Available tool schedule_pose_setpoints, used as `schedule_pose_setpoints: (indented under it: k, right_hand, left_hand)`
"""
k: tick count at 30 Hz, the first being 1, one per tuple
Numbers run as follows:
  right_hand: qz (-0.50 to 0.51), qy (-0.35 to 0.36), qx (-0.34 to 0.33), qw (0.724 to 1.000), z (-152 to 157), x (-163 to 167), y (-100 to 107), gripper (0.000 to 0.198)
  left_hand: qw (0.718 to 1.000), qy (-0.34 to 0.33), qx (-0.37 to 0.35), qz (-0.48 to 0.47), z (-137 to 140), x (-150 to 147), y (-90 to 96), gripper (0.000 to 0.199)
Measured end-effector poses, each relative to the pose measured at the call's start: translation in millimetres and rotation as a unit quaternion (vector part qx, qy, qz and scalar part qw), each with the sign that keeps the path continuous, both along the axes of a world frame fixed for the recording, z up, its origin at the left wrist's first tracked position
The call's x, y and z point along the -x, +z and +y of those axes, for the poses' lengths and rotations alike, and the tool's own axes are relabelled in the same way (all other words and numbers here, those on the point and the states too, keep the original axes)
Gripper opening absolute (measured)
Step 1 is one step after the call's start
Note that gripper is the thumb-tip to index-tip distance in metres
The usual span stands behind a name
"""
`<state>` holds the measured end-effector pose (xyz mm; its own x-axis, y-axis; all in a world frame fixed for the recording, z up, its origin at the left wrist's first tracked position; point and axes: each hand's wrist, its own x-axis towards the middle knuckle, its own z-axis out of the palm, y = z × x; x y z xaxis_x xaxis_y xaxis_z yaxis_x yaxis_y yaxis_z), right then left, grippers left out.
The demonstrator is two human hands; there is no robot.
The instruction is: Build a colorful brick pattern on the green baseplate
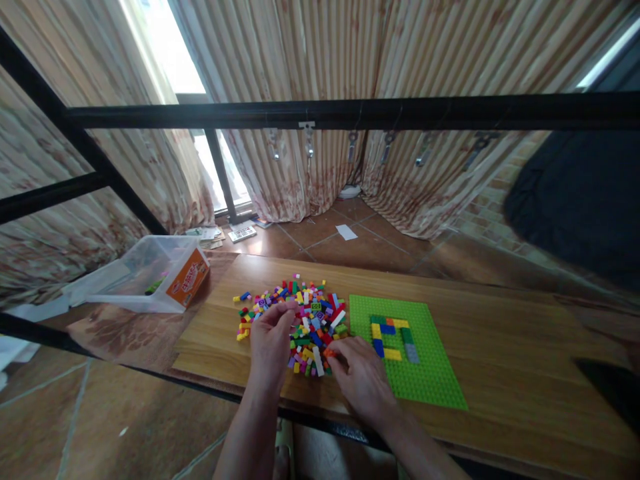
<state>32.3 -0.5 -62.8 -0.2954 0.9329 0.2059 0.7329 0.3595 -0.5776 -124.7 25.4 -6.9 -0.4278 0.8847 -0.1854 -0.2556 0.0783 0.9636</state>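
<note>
A heap of small toy building bricks [305, 333] in many colours lies on the wooden board. Over its left side is my left hand [270, 340], thumb and forefinger pinched together; whatever they hold is too small to make out. My right hand [363, 380] is at the heap's right edge, its fingers curled and closed on an orange brick [329, 353]. Just right of the heap lies a green baseplate [430, 373]. On it, yellow, blue, green, orange and grey bricks form an outline with a gap inside, partly behind my right hand.
A clear plastic box [135, 293] with an orange label stands left of the wooden board [510, 360]. A black metal rail [350, 115] with hanging clips crosses above. Curtains [310, 60] hang behind, and papers [243, 232] lie on the tiled floor.
</note>
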Motion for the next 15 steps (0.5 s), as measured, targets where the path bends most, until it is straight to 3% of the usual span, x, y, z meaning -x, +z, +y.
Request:
schedule_pose_setpoints:
  k: [9, 15]
  right_hand:
    - [0.044, -0.035, -0.003, 0.998, -8, -35, 0, 0.015]
    - [0.04, -0.037, -0.013, 0.998, -1, -70, 2, 0.022]
  left_hand:
    - [1.0, -0.025, 0.01, 0.006, 1, -6, -1.2, 0.022]
    - [0.99, -0.116, -0.003, 0.078, 0, -26, -13.1, 0.018]
